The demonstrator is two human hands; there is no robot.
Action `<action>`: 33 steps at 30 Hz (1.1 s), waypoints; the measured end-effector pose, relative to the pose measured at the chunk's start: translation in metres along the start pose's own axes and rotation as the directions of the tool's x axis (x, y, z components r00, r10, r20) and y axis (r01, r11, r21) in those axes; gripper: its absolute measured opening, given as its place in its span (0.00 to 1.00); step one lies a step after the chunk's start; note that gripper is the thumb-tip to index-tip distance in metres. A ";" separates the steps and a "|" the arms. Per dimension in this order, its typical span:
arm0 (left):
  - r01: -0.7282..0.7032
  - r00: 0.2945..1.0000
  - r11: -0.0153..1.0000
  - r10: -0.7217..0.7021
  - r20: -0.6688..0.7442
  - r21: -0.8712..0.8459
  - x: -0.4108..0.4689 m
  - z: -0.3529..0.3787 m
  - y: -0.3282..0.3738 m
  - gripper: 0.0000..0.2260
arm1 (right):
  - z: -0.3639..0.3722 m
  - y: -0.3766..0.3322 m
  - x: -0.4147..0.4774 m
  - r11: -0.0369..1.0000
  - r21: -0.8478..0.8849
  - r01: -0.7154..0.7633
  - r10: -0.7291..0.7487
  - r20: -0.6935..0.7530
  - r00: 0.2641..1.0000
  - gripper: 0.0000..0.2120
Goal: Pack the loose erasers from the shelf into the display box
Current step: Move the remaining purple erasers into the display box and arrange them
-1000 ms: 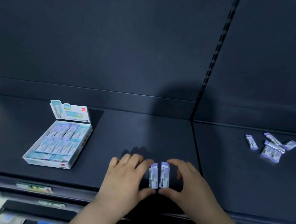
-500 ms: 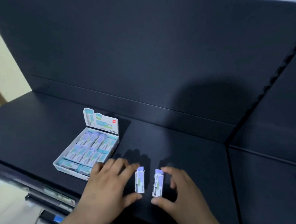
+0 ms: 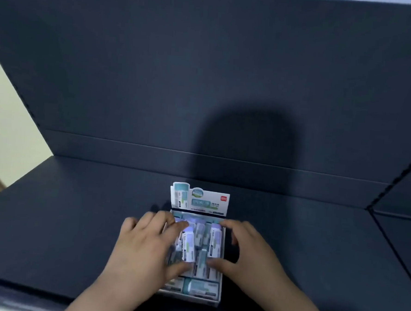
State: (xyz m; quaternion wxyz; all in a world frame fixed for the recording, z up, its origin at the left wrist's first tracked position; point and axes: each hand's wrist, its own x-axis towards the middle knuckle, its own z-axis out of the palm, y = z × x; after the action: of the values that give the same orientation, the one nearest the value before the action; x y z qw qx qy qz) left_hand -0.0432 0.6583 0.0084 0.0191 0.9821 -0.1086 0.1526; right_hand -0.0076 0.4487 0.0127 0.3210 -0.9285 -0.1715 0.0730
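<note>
The white and teal display box (image 3: 217, 300) stands on the dark shelf, its printed lid flap (image 3: 200, 200) upright at the back. Several sleeved erasers fill it. My left hand (image 3: 143, 247) hovers over the box's left half, pinching a purple-ended eraser (image 3: 188, 246) between thumb and fingers. My right hand (image 3: 249, 254) is at the right side of the box and pinches a second purple-ended eraser (image 3: 215, 241) along the right wall. Both erasers are tilted just above the packed rows. The image is blurred from motion.
The dark shelf board (image 3: 75, 219) runs left and right of the box, with a tall dark back panel (image 3: 204, 83) behind it. A slotted upright (image 3: 395, 183) splits the shelving at right. A pale wall shows at far left.
Both hands have carried their erasers left from the open shelf to over the display box. The view has swung left, so the pile of loose erasers at right is out of frame.
</note>
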 end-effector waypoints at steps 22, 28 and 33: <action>-0.291 0.956 0.951 0.285 -0.069 -0.104 0.026 0.006 -0.004 0.34 | 0.004 0.000 -0.031 0.979 0.067 -0.194 0.204 -0.213 0.955 0.39; -0.333 0.942 0.937 0.325 -0.082 -0.110 0.028 0.003 0.039 0.26 | -0.007 0.014 -0.047 0.982 0.041 -0.187 0.191 -0.187 0.964 0.36; -0.315 0.948 0.945 0.309 -0.073 -0.092 0.033 0.000 0.085 0.23 | -0.031 0.035 -0.062 0.981 -0.027 -0.192 0.187 -0.126 0.974 0.35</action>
State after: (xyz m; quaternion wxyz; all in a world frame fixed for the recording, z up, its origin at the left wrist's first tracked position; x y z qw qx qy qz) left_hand -0.0309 0.5681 0.0186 0.0482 0.9455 -0.2697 0.1763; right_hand -0.0486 0.3825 0.0171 0.3045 -0.9494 -0.0636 0.0427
